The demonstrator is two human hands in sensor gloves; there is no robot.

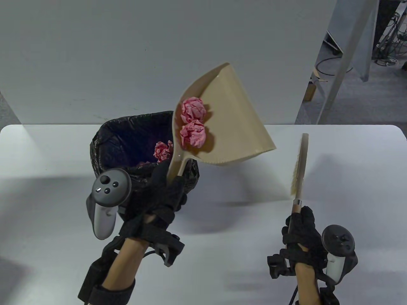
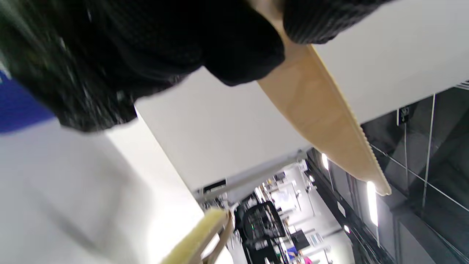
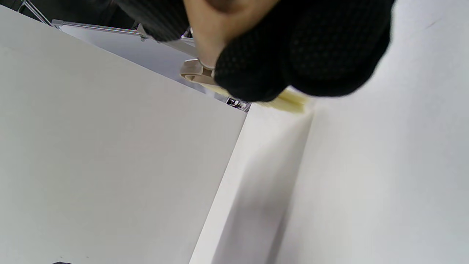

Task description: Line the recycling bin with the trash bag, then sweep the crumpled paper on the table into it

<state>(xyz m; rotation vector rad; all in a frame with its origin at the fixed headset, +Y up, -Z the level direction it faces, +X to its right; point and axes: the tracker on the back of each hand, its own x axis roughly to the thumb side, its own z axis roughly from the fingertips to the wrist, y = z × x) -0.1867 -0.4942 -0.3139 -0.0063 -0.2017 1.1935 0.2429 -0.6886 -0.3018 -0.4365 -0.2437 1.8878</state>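
Note:
My left hand grips the handle of a beige dustpan, lifted and tilted above the bin. Two pink crumpled paper balls lie against the pan's left wall, over the bin's rim. The bin stands at the table's back left, lined with a black trash bag; more pink paper lies inside it. My right hand holds the wooden handle of a small brush, bristles upright, to the right of the pan. The left wrist view shows the pan's underside; the right wrist view shows the brush's bristles.
The white table runs to a rounded right corner. A white panel stands behind the table. Cables and a leaning board lie on the floor at the far right.

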